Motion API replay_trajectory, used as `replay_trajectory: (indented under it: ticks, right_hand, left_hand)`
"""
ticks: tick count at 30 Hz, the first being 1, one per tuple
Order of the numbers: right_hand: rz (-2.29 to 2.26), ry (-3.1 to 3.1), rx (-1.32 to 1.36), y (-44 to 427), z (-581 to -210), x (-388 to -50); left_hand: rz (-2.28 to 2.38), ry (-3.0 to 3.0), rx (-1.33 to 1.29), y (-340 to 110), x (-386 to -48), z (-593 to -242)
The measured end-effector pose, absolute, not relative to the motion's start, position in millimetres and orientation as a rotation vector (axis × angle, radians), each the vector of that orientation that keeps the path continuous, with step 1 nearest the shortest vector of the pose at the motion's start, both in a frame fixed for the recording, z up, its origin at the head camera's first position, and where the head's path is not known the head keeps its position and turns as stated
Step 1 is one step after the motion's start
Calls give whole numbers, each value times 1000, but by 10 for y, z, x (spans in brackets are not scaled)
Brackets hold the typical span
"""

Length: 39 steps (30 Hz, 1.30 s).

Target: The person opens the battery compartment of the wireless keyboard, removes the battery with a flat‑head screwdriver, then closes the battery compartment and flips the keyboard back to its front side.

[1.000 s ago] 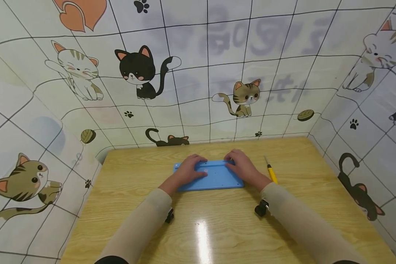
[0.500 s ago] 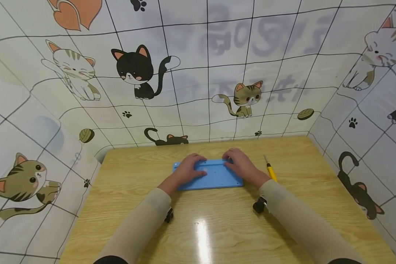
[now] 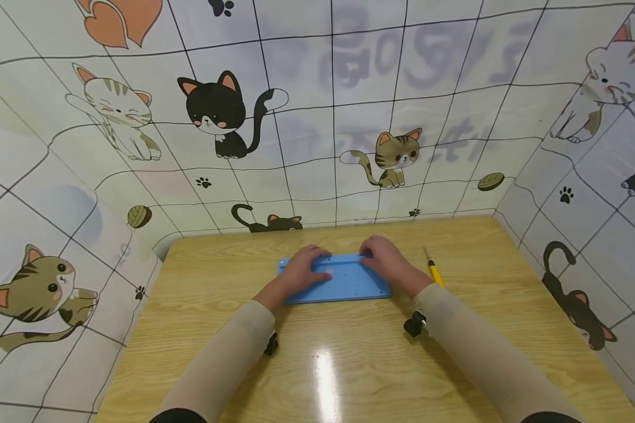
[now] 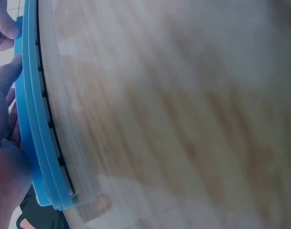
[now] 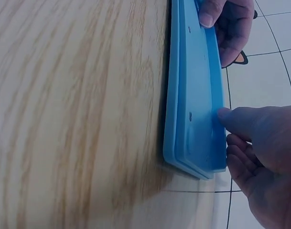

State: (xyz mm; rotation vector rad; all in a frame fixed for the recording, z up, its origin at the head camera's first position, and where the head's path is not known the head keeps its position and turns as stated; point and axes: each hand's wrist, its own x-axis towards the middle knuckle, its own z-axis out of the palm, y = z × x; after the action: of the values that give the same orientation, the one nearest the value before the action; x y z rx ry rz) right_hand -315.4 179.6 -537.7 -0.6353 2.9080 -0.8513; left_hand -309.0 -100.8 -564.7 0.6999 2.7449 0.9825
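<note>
A light-blue keyboard lies face down on the wooden table; its key edges show beneath the blue casing in the left wrist view. My left hand grips its left part, thumb on the back panel and fingers at the far edge. On the far right part, my right hand pinches the raised rear edge between thumb and curled fingers, as the right wrist view shows. Small screw holes dot the blue back. To the right of the right hand lies a screwdriver with a yellow and black handle, touched by neither hand.
The wooden table ends at a wall covered with printed cats and grid lines. Similar cloth closes off both sides. A bright light reflection lies on the table in front of the keyboard.
The head view has shifted a little. Both hands stay on the keyboard; the right hand's fingers shift slightly along its far edge. The screwdriver has not moved.
</note>
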Motion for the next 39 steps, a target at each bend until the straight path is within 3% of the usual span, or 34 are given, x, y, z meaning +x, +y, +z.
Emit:
replay_trajectory:
  ticks: [15,39]
  right_hand:
    - [-1084,2649,-517,1943,-5369,-3320]
    - [-1044,2551,-464,1930,-5255,-3401]
  left_hand:
    - [965,2758,733,-1019,-3107,-5677]
    - [987,2753,723,-1028,-3104,-5683]
